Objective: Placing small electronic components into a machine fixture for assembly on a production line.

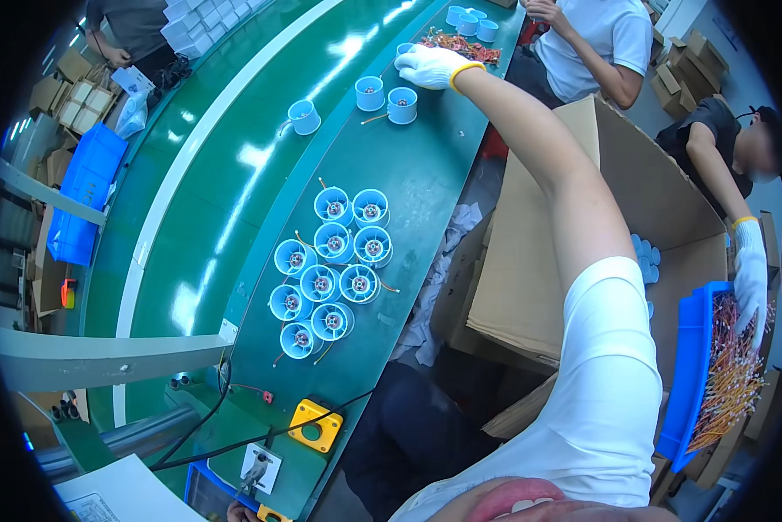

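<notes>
My right hand, in a white glove with a yellow cuff, stretches to the far part of the green bench. Its fingers close on a light-blue round housing, partly hidden by the glove. Just nearer stand two more blue housings, with another to their left. Several housings with small round cores and thin wires form a cluster mid-bench. At the bottom edge, a sliver of what appears to be my left hand shows beside a small metal fixture; its fingers are mostly cut off.
A pile of red wired parts lies beyond my right hand. A big open carton stands right of the bench. Another person's gloved hand is over a blue bin of wires. A yellow box and black cable occupy the near end.
</notes>
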### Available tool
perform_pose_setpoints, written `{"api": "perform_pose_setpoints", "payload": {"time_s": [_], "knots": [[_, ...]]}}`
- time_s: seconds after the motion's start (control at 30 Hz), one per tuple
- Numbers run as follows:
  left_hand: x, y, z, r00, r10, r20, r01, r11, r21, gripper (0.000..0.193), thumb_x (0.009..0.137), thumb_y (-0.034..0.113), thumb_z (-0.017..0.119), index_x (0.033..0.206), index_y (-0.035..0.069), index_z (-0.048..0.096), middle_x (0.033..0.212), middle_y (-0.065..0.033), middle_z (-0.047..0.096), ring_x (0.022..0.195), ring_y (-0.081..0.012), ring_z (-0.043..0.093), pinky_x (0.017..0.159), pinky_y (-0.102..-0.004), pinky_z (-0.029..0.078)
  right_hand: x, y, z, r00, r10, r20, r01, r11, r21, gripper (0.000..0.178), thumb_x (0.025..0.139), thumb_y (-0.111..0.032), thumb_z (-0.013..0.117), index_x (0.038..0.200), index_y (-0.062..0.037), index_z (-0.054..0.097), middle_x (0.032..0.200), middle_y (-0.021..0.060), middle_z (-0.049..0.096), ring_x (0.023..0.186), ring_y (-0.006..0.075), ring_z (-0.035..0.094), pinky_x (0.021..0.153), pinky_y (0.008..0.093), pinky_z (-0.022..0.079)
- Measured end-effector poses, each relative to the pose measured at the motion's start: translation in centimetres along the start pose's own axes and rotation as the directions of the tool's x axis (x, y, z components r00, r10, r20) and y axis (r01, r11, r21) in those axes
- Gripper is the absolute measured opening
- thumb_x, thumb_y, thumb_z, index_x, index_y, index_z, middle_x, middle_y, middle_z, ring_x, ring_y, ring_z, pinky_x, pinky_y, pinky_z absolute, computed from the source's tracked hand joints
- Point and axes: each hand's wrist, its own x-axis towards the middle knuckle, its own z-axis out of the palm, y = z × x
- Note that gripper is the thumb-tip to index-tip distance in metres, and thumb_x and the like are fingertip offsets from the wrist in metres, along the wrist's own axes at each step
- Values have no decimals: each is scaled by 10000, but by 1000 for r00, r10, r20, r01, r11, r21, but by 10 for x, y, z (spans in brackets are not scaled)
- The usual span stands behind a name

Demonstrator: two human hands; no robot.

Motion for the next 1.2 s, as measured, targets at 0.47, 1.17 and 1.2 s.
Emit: {"api": "perform_pose_setpoints", "payload": {"time_s": [0.47,1.17,1.2], "knots": [[8,154,6,976,-203,83,193,975,114,79,926,-22,640,973,-29,577,1208,-215,658,1127,-308,637,990,-396,489,-4,-67,-31,975,-222,-16,205,864,459,320,920,-144,601,1221,-78,687,1206,188,691,1079,362,670,918,427,544],[1,180,18,952,-289,96,283,956,69,46,948,-27,611,992,-28,598,1229,-144,672,1025,-225,657,899,-334,517,-65,-181,-7,868,-484,114,460,869,184,309,864,30,565,1119,-93,688,1134,146,657,1037,383,643,895,448,530],[1,173,21,969,-228,93,224,973,45,45,947,-23,612,989,-29,597,1220,-145,673,1027,-234,658,901,-340,519,-70,-186,-9,865,-489,112,466,866,179,309,864,30,565,1119,-93,688,1134,146,657,1037,383,643,895,448,530]]}}
